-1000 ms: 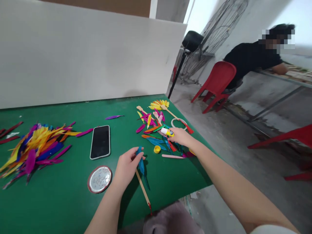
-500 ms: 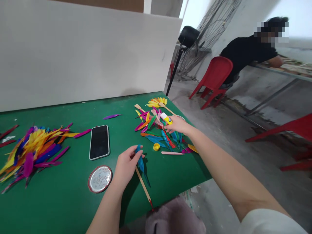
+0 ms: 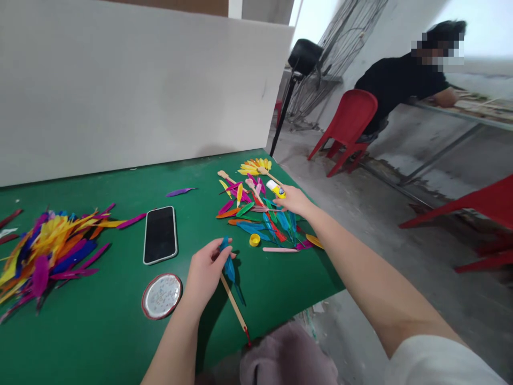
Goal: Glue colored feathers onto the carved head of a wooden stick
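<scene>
Room: scuffed grey floor (image 3: 385, 230), white panel (image 3: 140, 80) along the table's far edge, black-topped stand (image 3: 304, 56) past the far right corner. Co-worker (image 3: 393, 80) on a red chair (image 3: 350, 115) at another table, off to the right. Our table (image 3: 120, 342): green, looks smooth, light stuff probably slides on it. Feather heap (image 3: 56, 240) at the left; phone (image 3: 160, 235) screen up between it and the loose feathers (image 3: 252, 230) by the right edge; round lid (image 3: 162, 295) on the near-edge side of the phone.

Stick (image 3: 233, 302): pale wood, red end toward the near edge, other end hidden by the left hand (image 3: 206, 270). Should be stiff and light; take it mid-length. Can't tell if the left hand holds it or just covers it.

Blue feather (image 3: 229, 267): in the left hand, narrow end toward the near edge. Left grip pinches its upper part, thumb against fingers. Expect next to no weight, soft, creases easily. Hold by the shaft, light pressure.

Tube (image 3: 276, 188): in the right hand (image 3: 294, 202), over the right-edge side. Right grip wrapped on its yellow body. Likely light, firm; barrel hold, white end could be sticky.

Yellow cap (image 3: 254, 240): smallest, beside the loose feathers; would likely roll if knocked.
</scene>
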Demonstrator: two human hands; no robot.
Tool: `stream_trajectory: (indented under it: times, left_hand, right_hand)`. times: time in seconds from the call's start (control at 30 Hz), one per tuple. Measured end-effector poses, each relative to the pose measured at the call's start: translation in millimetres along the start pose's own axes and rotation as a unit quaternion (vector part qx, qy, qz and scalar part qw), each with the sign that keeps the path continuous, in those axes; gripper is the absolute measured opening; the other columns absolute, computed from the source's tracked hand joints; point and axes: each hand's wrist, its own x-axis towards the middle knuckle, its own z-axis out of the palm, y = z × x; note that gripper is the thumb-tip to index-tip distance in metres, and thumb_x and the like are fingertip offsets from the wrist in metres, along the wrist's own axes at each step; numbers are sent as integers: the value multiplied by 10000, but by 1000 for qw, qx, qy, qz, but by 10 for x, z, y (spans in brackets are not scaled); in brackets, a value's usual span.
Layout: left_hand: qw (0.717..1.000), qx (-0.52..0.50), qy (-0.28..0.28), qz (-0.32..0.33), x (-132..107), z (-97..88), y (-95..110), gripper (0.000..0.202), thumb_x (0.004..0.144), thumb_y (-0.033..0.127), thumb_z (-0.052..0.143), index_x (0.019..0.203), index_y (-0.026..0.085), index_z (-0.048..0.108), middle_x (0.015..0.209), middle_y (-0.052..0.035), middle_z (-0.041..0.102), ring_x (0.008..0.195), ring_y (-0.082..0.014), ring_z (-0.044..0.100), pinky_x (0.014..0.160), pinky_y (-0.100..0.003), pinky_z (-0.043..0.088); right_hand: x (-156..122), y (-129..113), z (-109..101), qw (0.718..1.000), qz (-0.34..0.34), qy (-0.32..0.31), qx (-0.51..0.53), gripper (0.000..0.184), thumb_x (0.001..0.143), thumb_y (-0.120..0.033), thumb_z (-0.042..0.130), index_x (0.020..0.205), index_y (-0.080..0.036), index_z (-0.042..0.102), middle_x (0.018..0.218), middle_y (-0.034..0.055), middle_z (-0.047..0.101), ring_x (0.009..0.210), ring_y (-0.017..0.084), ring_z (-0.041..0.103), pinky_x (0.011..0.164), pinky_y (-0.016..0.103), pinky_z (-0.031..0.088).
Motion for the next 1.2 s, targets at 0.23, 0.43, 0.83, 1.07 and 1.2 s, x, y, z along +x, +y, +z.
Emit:
stream_trajectory:
  times: [0.23, 0.43, 0.83, 1.07, 1.2]
  left_hand:
    - [1000, 16, -3, -8, 2, -3, 4, 408, 744, 445, 565, 1015, 144, 613, 763, -68, 700, 692, -175, 645, 519, -214, 441]
    - [1000, -2, -10, -14, -2, -1, 3, 406, 743, 448, 566, 1020, 155, 610, 813, -66, 699, 715, -175, 643, 527, -214, 440]
    - [1000, -12, -14, 2, 12, 9, -37, 369, 751, 423, 564, 1014, 171, 620, 766, -53, 696, 765, -186, 649, 538, -209, 450]
    - [999, -31, 8, -11, 15, 10, 0, 378, 734, 471, 573, 923, 148, 630, 740, -58, 692, 664, -157, 614, 518, -207, 417]
    - [985, -163, -18, -48, -38, -3, 109, 369, 724, 455, 602, 906, 136, 638, 891, -99, 695, 781, -175, 630, 608, -230, 455]
  right_hand:
    - [202, 109, 76, 987, -24, -2, -159, 279, 846, -315, 526, 1064, -141, 544, 1069, 70, 571, 934, 185, 567, 794, 397, 479]
    - [247, 141, 174, 988, -36, -11, -150, 275, 853, -313, 515, 1074, -151, 542, 1090, 73, 560, 941, 184, 562, 799, 392, 477]
    - [149, 88, -230, 944, -24, 210, 255, 221, 702, -344, 519, 799, -224, 360, 788, -8, 517, 647, 117, 539, 535, 239, 450]
    - [-83, -192, -302, 886, -71, 171, 426, 404, 582, -444, 617, 727, -246, 296, 643, -49, 395, 595, 117, 486, 491, 229, 419]
    - [-353, -464, -146, 870, -94, 112, 471, 425, 570, -462, 623, 702, -246, 282, 612, -60, 355, 585, 115, 480, 497, 231, 419]
